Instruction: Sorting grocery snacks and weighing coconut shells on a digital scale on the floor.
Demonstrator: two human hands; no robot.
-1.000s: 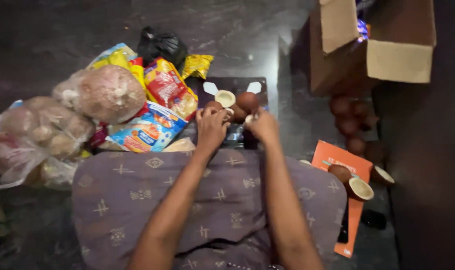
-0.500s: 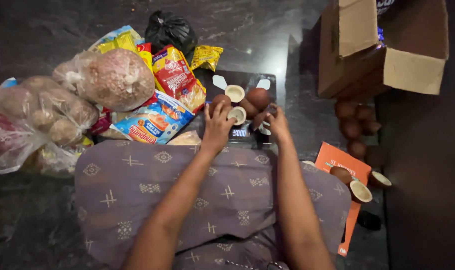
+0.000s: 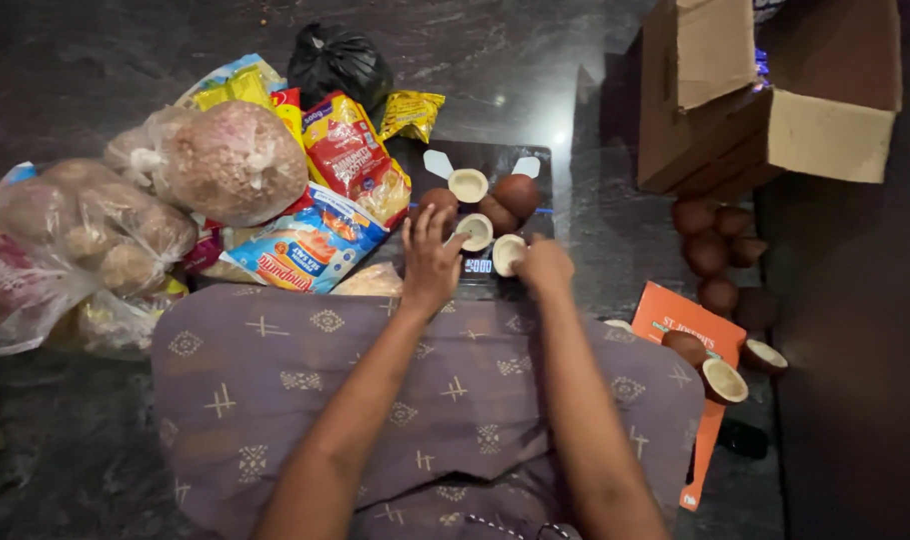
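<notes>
While hovering over the black scale, left hand spread loose beside coconut halves; right hand grasping one half.

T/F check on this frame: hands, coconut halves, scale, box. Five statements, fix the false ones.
1. Both hands rest at the dark scale on the floor. True: the left hand and right hand sit at its near edge.
2. The coconut halves on the scale all lie shell side up. False: several show white flesh.
3. The cardboard box stands left of the scale. False: it is to the right.
4. An orange booklet carries coconut halves. True.
5. The black bag lies on the person's lap. False: it is on the floor beyond the snack packets.
</notes>
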